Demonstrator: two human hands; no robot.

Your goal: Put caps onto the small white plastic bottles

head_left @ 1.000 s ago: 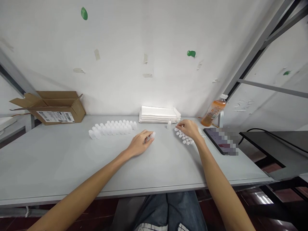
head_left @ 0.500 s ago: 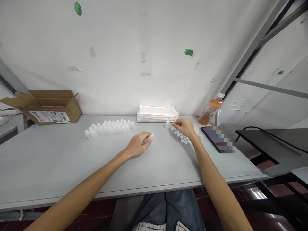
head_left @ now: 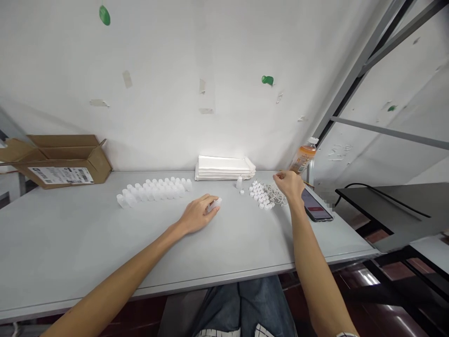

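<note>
Fingers of the left hand [head_left: 196, 215] clasp a small translucent white plastic vial [head_left: 214, 204], steadying it against the grey tabletop [head_left: 105, 243], while the right hand [head_left: 289, 183] pinches just right of small white caps [head_left: 260, 195], its hold unclear.

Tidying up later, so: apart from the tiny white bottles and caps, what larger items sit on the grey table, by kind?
Open brown cardboard box: 1
Stack of flat white sheets: 1
Orange plastic drink bottle: 1
Dark smartphone: 1
Total: 4
</note>
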